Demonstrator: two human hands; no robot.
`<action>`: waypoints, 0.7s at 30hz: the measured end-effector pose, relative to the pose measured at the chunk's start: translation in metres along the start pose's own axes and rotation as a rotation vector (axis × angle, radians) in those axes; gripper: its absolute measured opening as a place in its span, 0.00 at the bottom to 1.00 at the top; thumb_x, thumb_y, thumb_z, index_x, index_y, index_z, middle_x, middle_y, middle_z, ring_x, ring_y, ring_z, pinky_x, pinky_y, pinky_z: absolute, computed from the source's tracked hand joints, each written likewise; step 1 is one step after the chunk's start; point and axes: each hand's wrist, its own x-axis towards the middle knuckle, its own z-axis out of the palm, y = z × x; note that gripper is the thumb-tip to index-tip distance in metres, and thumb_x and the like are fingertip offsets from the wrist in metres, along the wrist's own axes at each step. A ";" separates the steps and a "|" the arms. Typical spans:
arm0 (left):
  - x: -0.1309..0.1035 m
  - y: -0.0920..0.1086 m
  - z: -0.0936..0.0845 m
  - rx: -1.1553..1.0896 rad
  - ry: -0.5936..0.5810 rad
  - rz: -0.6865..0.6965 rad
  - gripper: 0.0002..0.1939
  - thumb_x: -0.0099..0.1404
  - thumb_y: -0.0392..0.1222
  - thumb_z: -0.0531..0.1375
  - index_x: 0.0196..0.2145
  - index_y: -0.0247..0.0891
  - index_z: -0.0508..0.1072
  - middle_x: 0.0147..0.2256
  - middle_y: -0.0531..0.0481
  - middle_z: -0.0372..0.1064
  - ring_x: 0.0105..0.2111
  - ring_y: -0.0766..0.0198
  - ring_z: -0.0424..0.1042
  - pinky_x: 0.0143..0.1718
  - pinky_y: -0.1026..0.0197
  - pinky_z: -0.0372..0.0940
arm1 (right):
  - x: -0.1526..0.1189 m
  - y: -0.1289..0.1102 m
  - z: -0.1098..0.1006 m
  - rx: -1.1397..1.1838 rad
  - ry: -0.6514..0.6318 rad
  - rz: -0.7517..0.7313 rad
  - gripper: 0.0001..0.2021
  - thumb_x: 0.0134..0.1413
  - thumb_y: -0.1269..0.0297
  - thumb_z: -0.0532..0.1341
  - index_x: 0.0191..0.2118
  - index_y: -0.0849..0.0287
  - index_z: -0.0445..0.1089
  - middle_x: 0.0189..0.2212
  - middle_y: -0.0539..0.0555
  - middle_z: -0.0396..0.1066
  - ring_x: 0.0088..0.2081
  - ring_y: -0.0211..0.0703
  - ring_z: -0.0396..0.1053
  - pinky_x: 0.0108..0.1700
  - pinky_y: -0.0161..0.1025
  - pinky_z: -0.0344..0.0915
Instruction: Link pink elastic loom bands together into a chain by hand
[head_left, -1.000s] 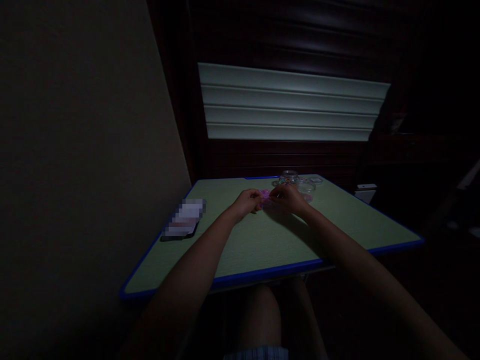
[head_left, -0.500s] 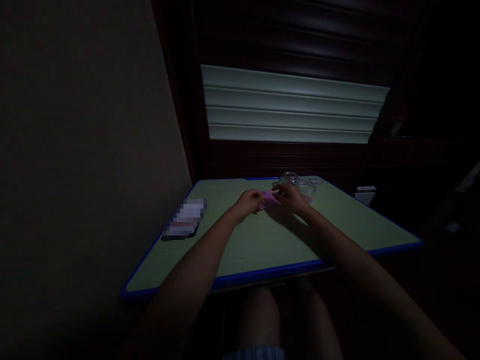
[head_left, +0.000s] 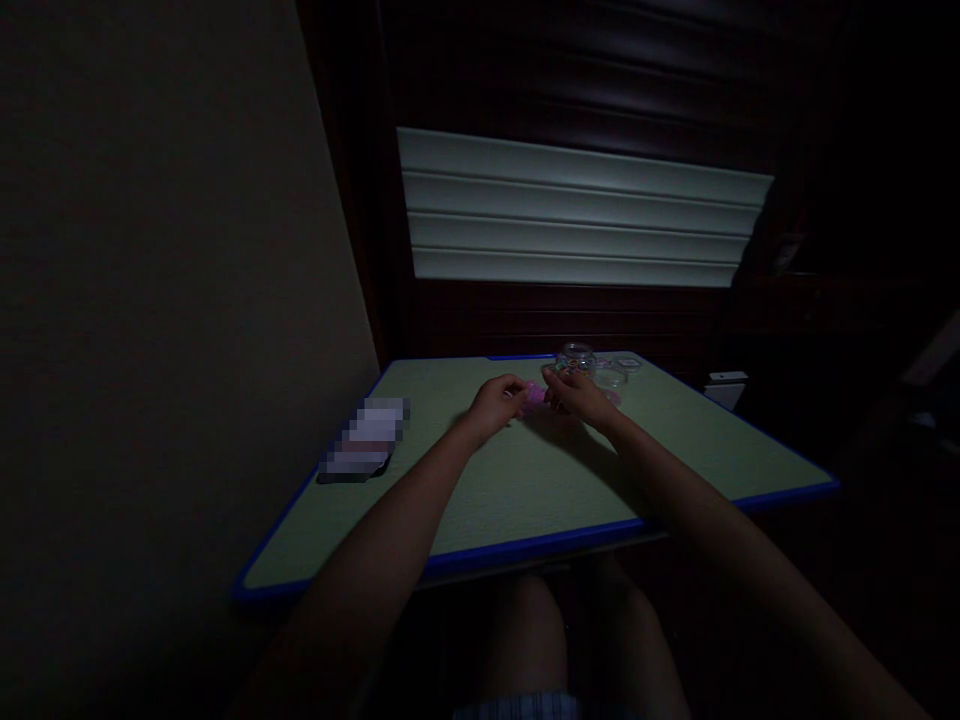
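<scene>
We face a plain wall [head_left: 172,250] filling the left side, and dark boards [head_left: 577,60] across the far side with pale slats [head_left: 577,210] set into them. Below these our table [head_left: 487,500] spreads out, its top pale green and its rim blue, with our bare legs [head_left: 529,630] at its near edge. Our two forearms reach over that edge toward the far half. On the right, beyond the table, a white box [head_left: 726,390] stands in the dimness. Near the table's left edge lies a flat thing [head_left: 365,440], too blurred for us to name. Our left hand [head_left: 497,402] and right hand [head_left: 576,397] are close together on the far half, the pink piece [head_left: 535,394] between them. Our left grip is pinched on the left side of the piece; our right fingers curl at its right side, and we cannot tell whether that grip has hold of it. Just beyond the right hand stands a clear jar [head_left: 576,357] with colourful bits in it; to its right we see a clear tub [head_left: 613,380] and, a little farther off, a clear lid [head_left: 628,365].
</scene>
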 end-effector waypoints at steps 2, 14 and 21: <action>0.002 -0.003 0.000 0.009 0.000 0.000 0.06 0.54 0.40 0.56 0.30 0.35 0.67 0.22 0.53 0.64 0.19 0.72 0.64 0.17 0.71 0.55 | 0.000 0.000 0.000 -0.008 -0.013 -0.007 0.29 0.49 0.40 0.46 0.21 0.63 0.66 0.15 0.53 0.65 0.17 0.33 0.62 0.19 0.29 0.56; -0.001 0.002 -0.001 0.000 0.018 -0.003 0.07 0.52 0.39 0.57 0.30 0.34 0.68 0.22 0.54 0.64 0.20 0.72 0.63 0.18 0.71 0.57 | 0.002 0.001 -0.001 -0.112 0.019 -0.048 0.27 0.46 0.42 0.50 0.23 0.66 0.67 0.18 0.53 0.65 0.19 0.33 0.61 0.21 0.30 0.54; 0.000 0.001 -0.002 -0.006 0.016 0.002 0.07 0.52 0.39 0.57 0.30 0.34 0.68 0.23 0.53 0.65 0.21 0.72 0.63 0.19 0.71 0.58 | 0.000 -0.002 -0.001 -0.104 -0.006 -0.115 0.21 0.47 0.48 0.53 0.24 0.66 0.67 0.19 0.52 0.66 0.21 0.34 0.61 0.22 0.30 0.55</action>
